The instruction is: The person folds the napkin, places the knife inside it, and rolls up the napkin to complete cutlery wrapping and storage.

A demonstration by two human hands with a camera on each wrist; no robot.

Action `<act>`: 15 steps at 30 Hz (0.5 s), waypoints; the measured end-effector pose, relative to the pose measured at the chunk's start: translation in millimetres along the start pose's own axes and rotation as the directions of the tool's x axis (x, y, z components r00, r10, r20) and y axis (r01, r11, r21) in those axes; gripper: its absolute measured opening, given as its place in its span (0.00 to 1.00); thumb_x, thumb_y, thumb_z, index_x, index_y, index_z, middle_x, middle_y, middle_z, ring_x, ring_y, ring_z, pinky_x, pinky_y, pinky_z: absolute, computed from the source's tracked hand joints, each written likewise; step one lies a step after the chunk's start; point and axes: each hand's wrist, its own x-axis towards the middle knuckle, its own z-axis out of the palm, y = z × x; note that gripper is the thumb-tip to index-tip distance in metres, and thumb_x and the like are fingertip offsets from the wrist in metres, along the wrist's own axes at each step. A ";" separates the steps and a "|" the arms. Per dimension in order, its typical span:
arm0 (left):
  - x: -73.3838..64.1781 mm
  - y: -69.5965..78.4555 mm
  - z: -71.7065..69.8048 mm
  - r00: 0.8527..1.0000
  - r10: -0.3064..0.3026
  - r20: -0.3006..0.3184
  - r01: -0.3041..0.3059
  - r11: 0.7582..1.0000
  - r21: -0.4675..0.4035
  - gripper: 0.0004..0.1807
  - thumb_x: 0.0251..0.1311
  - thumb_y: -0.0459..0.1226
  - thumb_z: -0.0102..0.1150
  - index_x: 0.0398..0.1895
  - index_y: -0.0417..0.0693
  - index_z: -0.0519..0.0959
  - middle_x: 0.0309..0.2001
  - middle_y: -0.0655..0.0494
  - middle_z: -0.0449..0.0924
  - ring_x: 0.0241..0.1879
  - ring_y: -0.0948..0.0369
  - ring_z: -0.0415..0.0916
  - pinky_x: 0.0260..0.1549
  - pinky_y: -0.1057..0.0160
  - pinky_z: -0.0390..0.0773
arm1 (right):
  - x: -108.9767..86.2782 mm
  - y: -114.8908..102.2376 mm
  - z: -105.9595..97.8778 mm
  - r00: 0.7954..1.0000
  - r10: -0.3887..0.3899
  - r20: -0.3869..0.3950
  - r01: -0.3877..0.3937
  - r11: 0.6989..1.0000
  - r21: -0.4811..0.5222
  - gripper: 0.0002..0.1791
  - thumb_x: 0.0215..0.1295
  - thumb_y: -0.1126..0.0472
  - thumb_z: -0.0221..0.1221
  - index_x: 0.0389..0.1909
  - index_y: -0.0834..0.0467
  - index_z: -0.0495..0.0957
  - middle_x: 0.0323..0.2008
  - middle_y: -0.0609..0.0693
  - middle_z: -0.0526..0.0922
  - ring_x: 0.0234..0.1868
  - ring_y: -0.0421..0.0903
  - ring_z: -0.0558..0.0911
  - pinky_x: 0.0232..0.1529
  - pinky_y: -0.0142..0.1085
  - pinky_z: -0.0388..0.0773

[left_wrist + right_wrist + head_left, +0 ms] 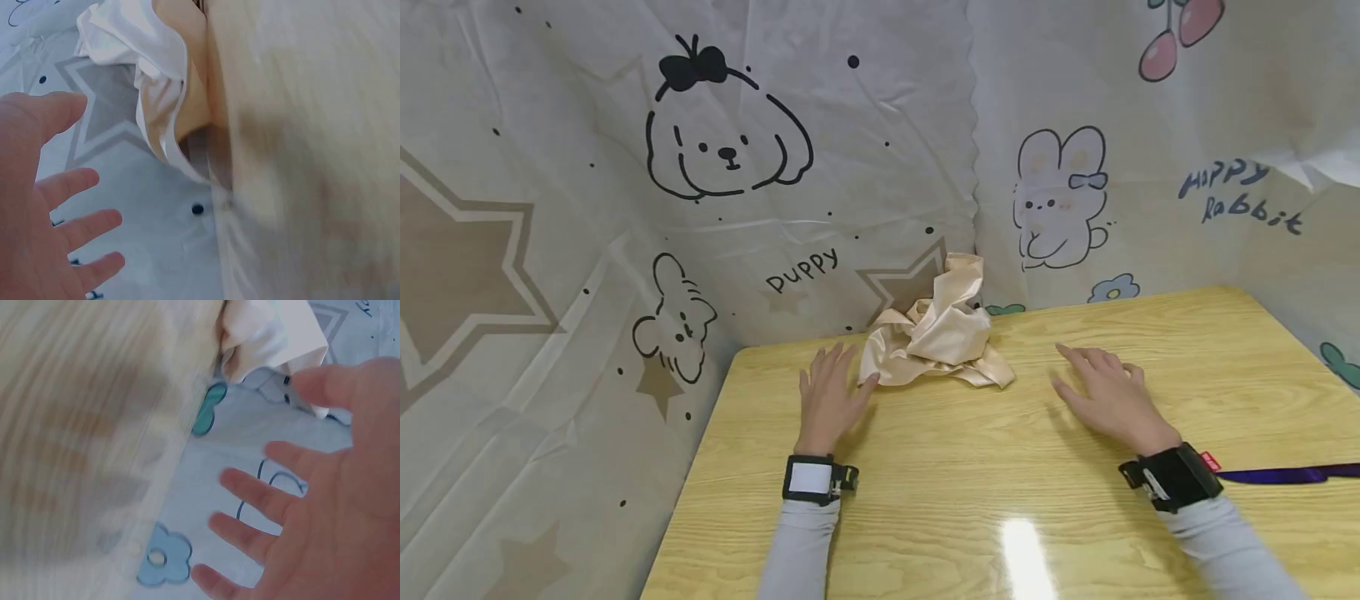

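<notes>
A crumpled piece of shiny cream satin cloth (951, 329) lies at the back of the table, bunched up against the curtain. Just left of it is my left hand (829, 404), fingers spread and pointing away from me, holding nothing. To the right of the cloth, with a gap between, my right hand (1108, 396) hovers above the table with its fingers apart and holds nothing. In the left wrist view the cloth (165, 69) hangs beyond the thumb. The right wrist view has a corner of the cloth (269, 337) near the thumb.
The wooden table (940, 450) has a pale grain and a light reflection near the front. A dark purple strap (1285, 476) lies at the right by my right wrist. Printed white curtains (880, 167) with cartoon animals enclose the back and sides.
</notes>
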 end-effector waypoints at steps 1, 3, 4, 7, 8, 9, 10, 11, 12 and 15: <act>3.3 2.3 1.8 1.000 0.008 -0.004 -0.008 1.000 -0.011 0.36 0.62 0.59 0.52 0.70 0.51 0.68 0.70 0.44 0.62 0.71 0.44 0.47 0.64 0.29 0.44 | 3.0 -2.8 2.1 1.000 0.001 -0.002 -0.001 1.000 0.013 0.35 0.73 0.42 0.46 0.73 0.59 0.60 0.65 0.66 0.65 0.65 0.67 0.58 0.55 0.71 0.51; 10.4 7.5 6.3 1.000 0.026 -0.011 -0.027 0.999 -0.025 0.36 0.62 0.58 0.54 0.69 0.50 0.69 0.69 0.44 0.64 0.70 0.44 0.49 0.64 0.30 0.48 | 11.2 -10.1 6.5 1.000 0.003 -0.001 -0.003 0.999 0.044 0.32 0.73 0.45 0.47 0.68 0.62 0.66 0.62 0.66 0.70 0.62 0.66 0.63 0.53 0.69 0.56; 13.9 10.3 8.7 0.999 0.035 -0.013 -0.036 0.999 -0.032 0.36 0.61 0.57 0.55 0.69 0.50 0.69 0.69 0.44 0.64 0.69 0.44 0.51 0.63 0.31 0.51 | 15.7 -13.8 9.0 1.000 0.004 0.003 -0.004 0.998 0.056 0.31 0.73 0.45 0.48 0.66 0.63 0.69 0.61 0.66 0.71 0.61 0.66 0.64 0.53 0.69 0.57; 24.8 20.7 16.0 0.998 0.055 -0.008 -0.055 0.993 -0.101 0.35 0.60 0.52 0.59 0.69 0.49 0.69 0.68 0.44 0.65 0.68 0.46 0.55 0.61 0.35 0.60 | 29.9 -24.9 16.8 1.000 0.003 0.019 -0.005 0.996 0.090 0.27 0.71 0.48 0.51 0.61 0.64 0.73 0.59 0.65 0.73 0.59 0.65 0.67 0.53 0.67 0.62; 29.0 23.9 19.3 0.998 0.065 -0.004 -0.065 0.989 -0.132 0.34 0.60 0.50 0.60 0.68 0.47 0.69 0.68 0.44 0.64 0.67 0.46 0.57 0.60 0.37 0.63 | 34.3 -28.3 19.5 1.000 0.001 0.022 -0.003 0.995 0.101 0.27 0.70 0.48 0.52 0.60 0.64 0.74 0.58 0.64 0.74 0.58 0.64 0.68 0.54 0.66 0.63; 33.2 27.7 22.4 0.997 0.072 0.005 -0.070 0.983 -0.168 0.34 0.60 0.48 0.60 0.68 0.46 0.69 0.69 0.44 0.63 0.65 0.48 0.60 0.59 0.39 0.66 | 38.5 -31.7 22.0 1.000 -0.004 0.024 0.002 0.994 0.109 0.27 0.70 0.49 0.53 0.59 0.64 0.74 0.58 0.65 0.74 0.58 0.65 0.69 0.54 0.66 0.64; 37.8 31.4 25.6 0.997 0.077 0.021 -0.071 0.975 -0.209 0.34 0.60 0.47 0.61 0.69 0.45 0.68 0.70 0.44 0.61 0.64 0.49 0.62 0.58 0.42 0.69 | 42.4 -35.0 24.3 1.000 -0.008 0.025 0.005 0.993 0.114 0.27 0.69 0.48 0.54 0.59 0.64 0.75 0.57 0.64 0.75 0.57 0.64 0.69 0.54 0.65 0.65; 42.4 35.2 28.9 0.996 0.085 0.036 -0.073 0.966 -0.248 0.34 0.60 0.45 0.61 0.69 0.44 0.67 0.71 0.43 0.58 0.62 0.49 0.65 0.57 0.44 0.71 | 46.4 -38.3 26.5 1.000 -0.011 0.024 0.008 0.993 0.117 0.27 0.69 0.48 0.55 0.58 0.65 0.75 0.57 0.64 0.75 0.56 0.64 0.70 0.53 0.64 0.67; 47.1 38.6 32.3 0.994 0.095 0.048 -0.078 0.956 -0.284 0.34 0.60 0.44 0.61 0.69 0.43 0.66 0.72 0.43 0.56 0.60 0.50 0.67 0.56 0.46 0.73 | 50.0 -42.0 28.3 1.000 -0.014 0.022 0.012 0.992 0.123 0.27 0.68 0.48 0.55 0.58 0.65 0.75 0.56 0.64 0.75 0.56 0.64 0.71 0.53 0.63 0.68; 58.5 48.6 42.0 0.988 0.120 0.100 -0.078 0.932 -0.353 0.39 0.60 0.46 0.62 0.72 0.43 0.61 0.75 0.40 0.48 0.49 0.52 0.75 0.48 0.50 0.79 | 60.0 -51.9 34.1 1.000 -0.015 0.013 0.013 0.991 0.131 0.29 0.66 0.48 0.58 0.58 0.66 0.75 0.54 0.65 0.76 0.53 0.63 0.72 0.51 0.61 0.71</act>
